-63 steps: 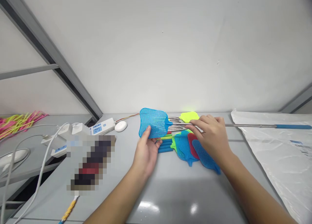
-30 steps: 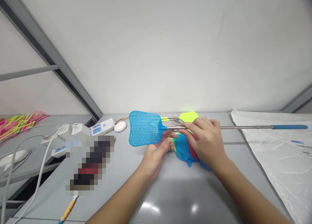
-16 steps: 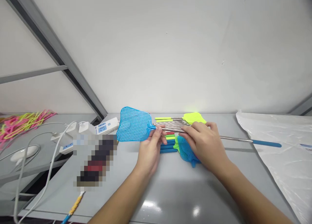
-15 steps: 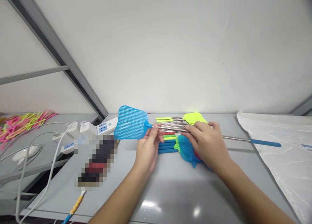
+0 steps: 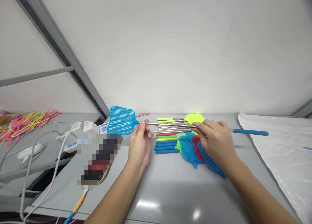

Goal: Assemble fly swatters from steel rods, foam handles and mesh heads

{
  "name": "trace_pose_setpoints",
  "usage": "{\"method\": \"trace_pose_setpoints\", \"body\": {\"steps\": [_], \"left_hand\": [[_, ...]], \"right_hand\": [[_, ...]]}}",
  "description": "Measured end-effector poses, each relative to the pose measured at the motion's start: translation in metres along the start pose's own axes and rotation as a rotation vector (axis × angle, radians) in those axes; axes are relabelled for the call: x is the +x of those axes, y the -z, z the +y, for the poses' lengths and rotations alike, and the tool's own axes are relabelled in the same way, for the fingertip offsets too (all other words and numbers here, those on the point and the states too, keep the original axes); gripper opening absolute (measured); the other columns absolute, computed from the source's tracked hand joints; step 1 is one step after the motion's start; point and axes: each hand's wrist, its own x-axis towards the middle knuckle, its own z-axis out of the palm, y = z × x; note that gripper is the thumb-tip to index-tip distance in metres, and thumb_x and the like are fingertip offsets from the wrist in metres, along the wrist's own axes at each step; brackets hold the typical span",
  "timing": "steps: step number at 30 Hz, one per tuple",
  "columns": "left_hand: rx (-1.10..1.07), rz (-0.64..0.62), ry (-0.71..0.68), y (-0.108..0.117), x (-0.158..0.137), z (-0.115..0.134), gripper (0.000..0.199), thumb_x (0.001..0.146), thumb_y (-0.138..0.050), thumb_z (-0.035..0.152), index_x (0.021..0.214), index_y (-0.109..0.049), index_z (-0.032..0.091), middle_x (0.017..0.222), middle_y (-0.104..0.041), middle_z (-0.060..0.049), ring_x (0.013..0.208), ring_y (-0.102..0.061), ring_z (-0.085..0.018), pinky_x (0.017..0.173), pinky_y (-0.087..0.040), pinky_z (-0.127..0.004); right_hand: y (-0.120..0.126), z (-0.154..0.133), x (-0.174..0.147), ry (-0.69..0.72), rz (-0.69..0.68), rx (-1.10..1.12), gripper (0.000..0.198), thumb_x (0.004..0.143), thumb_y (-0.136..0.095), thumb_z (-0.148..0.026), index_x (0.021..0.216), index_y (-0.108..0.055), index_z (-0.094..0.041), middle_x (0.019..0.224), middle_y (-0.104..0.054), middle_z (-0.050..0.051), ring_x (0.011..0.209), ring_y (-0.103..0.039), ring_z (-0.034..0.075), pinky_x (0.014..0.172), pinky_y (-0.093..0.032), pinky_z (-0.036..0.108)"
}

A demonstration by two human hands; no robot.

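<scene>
A blue fly swatter [image 5: 121,120] with a thin metal rod and a blue grip spans both hands above the table. My left hand [image 5: 140,142] pinches the rod close to the perforated head. Farther along, my right hand [image 5: 215,138] is closed around the same rod, with the blue grip sticking out to its right. Beneath the rod lie several metal rods [image 5: 168,128] side by side. Several handles in blue, green, yellow and red [image 5: 167,146] lie in a row nearer me. Swatter heads in blue [image 5: 191,146], red [image 5: 198,148] and yellow [image 5: 195,118] overlap beside them, partly hidden by my right hand.
A pixelated phone-like object [image 5: 99,164] with a cable lies at left, before white power strips [image 5: 103,128] with plugs. Pink and yellow strands [image 5: 31,123] pile up at far left. Clear plastic sheeting [image 5: 275,149] covers the right side. A wall rises behind.
My left hand and the swatter head have moved left. The blue grip has also shifted left, closer to my right hand. More of the swatter heads below now shows.
</scene>
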Motion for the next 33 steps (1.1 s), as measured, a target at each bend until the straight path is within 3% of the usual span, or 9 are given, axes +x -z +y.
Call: {"method": "trace_pose_setpoints", "body": {"steps": [12, 17, 24, 29, 33], "left_hand": [[0.073, 0.000, 0.011, -0.001, -0.006, -0.010, 0.028, 0.079, -0.072, 0.040, 0.094, -0.063, 0.019, 0.056, -0.029, 0.009, 0.045, -0.027, -0.003, 0.047, -0.032, -0.016], [0.096, -0.086, 0.048, -0.013, -0.018, -0.018, 0.027, 0.083, -0.068, 0.041, 0.090, -0.063, 0.015, 0.058, -0.024, 0.009, 0.048, -0.022, -0.004, 0.043, -0.024, -0.016], [0.149, -0.130, 0.116, -0.023, -0.035, -0.029, 0.028, 0.081, -0.069, 0.042, 0.084, -0.063, 0.015, 0.060, -0.027, 0.008, 0.051, -0.023, -0.004, 0.046, -0.024, -0.016], [0.197, -0.172, 0.100, -0.021, -0.038, -0.030, 0.036, 0.082, -0.066, 0.047, 0.104, -0.068, 0.018, 0.068, -0.045, 0.003, 0.055, -0.035, -0.005, 0.052, -0.032, -0.018], [0.099, -0.134, 0.112, -0.019, -0.037, -0.026, 0.043, 0.085, -0.059, 0.054, 0.110, -0.067, 0.020, 0.080, -0.054, 0.000, 0.055, -0.038, -0.004, 0.056, -0.037, -0.019]], "right_hand": [[0.009, -0.003, 0.003, 0.039, 0.042, -0.104, 0.019, 0.095, -0.050, -0.027, 0.088, -0.067, -0.021, 0.065, -0.058, -0.002, 0.062, -0.046, 0.013, 0.064, -0.022, 0.031], [0.006, -0.015, 0.004, 0.071, 0.009, -0.054, 0.020, 0.096, -0.049, -0.028, 0.091, -0.067, -0.020, 0.066, -0.060, -0.001, 0.063, -0.048, 0.013, 0.065, -0.024, 0.031], [-0.001, -0.032, 0.002, 0.068, -0.022, 0.033, 0.020, 0.095, -0.050, -0.026, 0.089, -0.067, -0.019, 0.066, -0.060, -0.001, 0.065, -0.051, 0.013, 0.065, -0.026, 0.030], [-0.001, -0.037, 0.003, 0.069, -0.029, 0.099, 0.022, 0.096, -0.048, -0.030, 0.092, -0.067, -0.019, 0.065, -0.060, -0.001, 0.066, -0.053, 0.013, 0.066, -0.027, 0.030], [-0.002, -0.031, 0.001, 0.071, -0.038, 0.110, 0.019, 0.095, -0.051, -0.027, 0.097, -0.067, -0.020, 0.067, -0.060, -0.001, 0.068, -0.054, 0.013, 0.068, -0.028, 0.030]]}}
